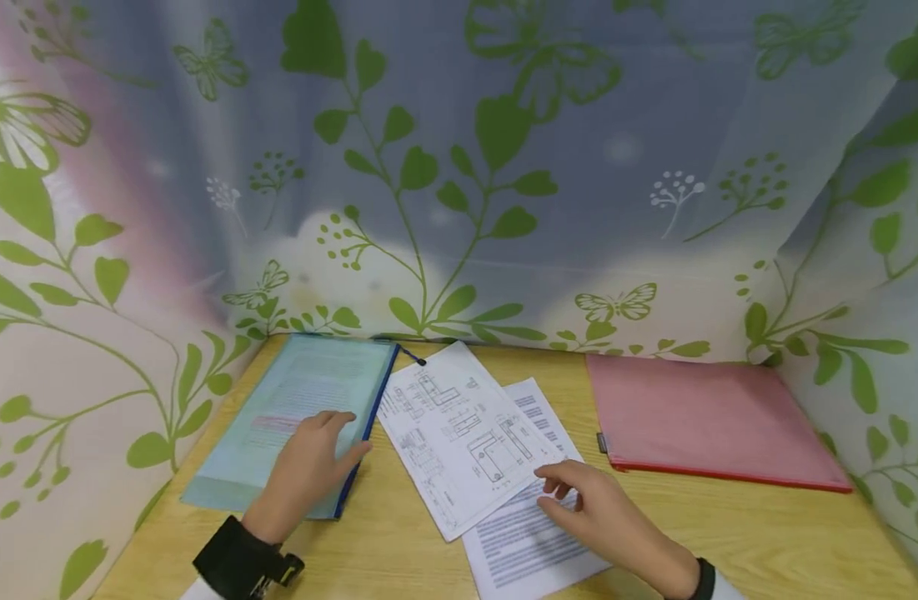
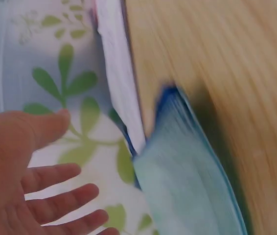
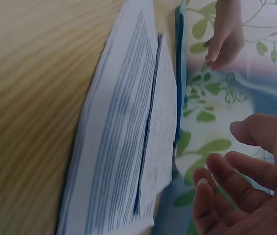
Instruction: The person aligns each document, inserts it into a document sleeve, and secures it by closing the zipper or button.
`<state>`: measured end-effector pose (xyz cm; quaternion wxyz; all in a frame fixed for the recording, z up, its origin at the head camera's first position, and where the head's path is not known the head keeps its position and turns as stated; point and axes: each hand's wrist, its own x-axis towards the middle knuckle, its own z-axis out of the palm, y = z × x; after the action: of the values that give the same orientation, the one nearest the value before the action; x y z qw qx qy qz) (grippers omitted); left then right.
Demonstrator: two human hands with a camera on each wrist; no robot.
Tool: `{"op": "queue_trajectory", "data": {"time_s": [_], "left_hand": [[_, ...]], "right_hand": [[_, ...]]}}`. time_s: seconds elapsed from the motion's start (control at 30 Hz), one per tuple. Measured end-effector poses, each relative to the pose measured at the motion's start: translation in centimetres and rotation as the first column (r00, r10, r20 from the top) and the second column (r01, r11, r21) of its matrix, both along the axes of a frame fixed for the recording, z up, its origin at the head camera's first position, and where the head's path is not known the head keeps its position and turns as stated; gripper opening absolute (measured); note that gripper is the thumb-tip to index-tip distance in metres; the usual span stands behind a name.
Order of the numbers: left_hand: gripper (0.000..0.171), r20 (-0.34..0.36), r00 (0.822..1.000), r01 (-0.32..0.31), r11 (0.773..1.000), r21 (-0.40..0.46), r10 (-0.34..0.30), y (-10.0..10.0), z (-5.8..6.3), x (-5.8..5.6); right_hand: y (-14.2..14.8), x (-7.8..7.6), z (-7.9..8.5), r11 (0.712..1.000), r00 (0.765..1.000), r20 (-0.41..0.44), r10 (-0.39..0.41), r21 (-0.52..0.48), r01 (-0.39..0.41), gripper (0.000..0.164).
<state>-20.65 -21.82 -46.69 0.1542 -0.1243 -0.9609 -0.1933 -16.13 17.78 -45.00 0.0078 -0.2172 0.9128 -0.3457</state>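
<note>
My left hand [image 1: 311,461] hovers above a pale blue-green zip document pouch [image 1: 237,467] with a dark blue edge; its fingers are spread and hold nothing. A printed page shows through the pouch. In the head view my right hand [image 1: 595,504] hangs over the lower right of the papers, fingers loosely bent around nothing. Below it, sheets with technical drawings [image 1: 459,433] overlap sheets of printed text [image 1: 534,542]. The right wrist view shows a gap between the right hand [image 3: 246,181] and the papers.
A pink zip pouch [image 1: 706,417] with a red edge lies at the right of the wooden table [image 1: 774,533]. A curtain [image 1: 443,167] printed with leaves and butterflies encloses the back and sides. A dark zip pull [image 1: 421,362] sticks out from the blue-green pouch.
</note>
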Motion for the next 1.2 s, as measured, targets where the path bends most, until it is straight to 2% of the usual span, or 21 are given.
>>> {"op": "queue_trajectory", "data": {"time_s": [0.1, 0.2, 0.27, 0.33, 0.43, 0.53, 0.7, 0.83, 0.97, 1.1, 1.2], "left_hand": [[0.056, -0.048, 0.997, 0.059, 0.998, -0.011, -0.059, 1.3, 0.3, 1.2], [0.061, -0.09, 0.986, 0.139, 0.99, -0.022, -0.14, 2.5, 0.4, 2.3], [0.066, -0.096, 0.978, 0.185, 0.982, -0.03, -0.187, 3.3, 0.4, 3.1], [0.074, -0.069, 0.976, 0.204, 0.978, -0.045, -0.207, 3.9, 0.3, 4.1], [0.089, 0.022, 0.981, 0.193, 0.978, -0.075, -0.191, 4.8, 0.2, 5.5], [0.103, 0.101, 0.983, 0.163, 0.98, -0.114, -0.151, 5.5, -0.1, 6.8], [0.113, 0.106, 0.989, 0.115, 0.983, -0.145, -0.1, 6.5, -0.7, 8.1], [0.115, 0.105, 0.993, 0.069, 0.987, -0.144, -0.054, 7.1, -1.2, 8.7], [0.114, 0.116, 0.993, 0.038, 0.99, -0.138, -0.022, 7.5, -1.4, 8.8], [0.115, 0.15, 0.988, 0.044, 0.992, -0.12, -0.026, 7.7, -1.4, 8.9], [0.115, 0.173, 0.984, 0.056, 0.992, -0.11, -0.036, 7.8, -1.4, 9.0]], "right_hand": [[1.7, 1.3, 0.0, 0.989, 0.995, -0.052, -0.086, 0.113, 0.091, 0.03], [3.4, 2.4, -0.2, 0.956, 0.977, -0.138, -0.16, 0.226, 0.189, 0.034], [4.4, 3.0, -0.5, 0.929, 0.962, -0.202, -0.185, 0.284, 0.238, 0.041], [5.3, 3.4, -1.0, 0.909, 0.947, -0.262, -0.187, 0.32, 0.268, 0.053], [6.1, 4.1, -1.6, 0.878, 0.935, -0.301, -0.186, 0.377, 0.296, 0.076], [6.5, 4.8, -1.8, 0.855, 0.938, -0.275, -0.214, 0.412, 0.315, 0.096], [6.5, 5.3, -1.8, 0.852, 0.937, -0.249, -0.245, 0.405, 0.331, 0.112], [6.5, 5.0, -1.6, 0.849, 0.935, -0.235, -0.264, 0.404, 0.341, 0.118], [6.5, 4.1, -1.6, 0.86, 0.932, -0.196, -0.305, 0.363, 0.358, 0.122], [6.8, 2.8, -1.9, 0.87, 0.926, -0.183, -0.332, 0.321, 0.375, 0.119], [7.5, 1.6, -2.1, 0.873, 0.923, -0.153, -0.354, 0.3, 0.385, 0.11]]}}
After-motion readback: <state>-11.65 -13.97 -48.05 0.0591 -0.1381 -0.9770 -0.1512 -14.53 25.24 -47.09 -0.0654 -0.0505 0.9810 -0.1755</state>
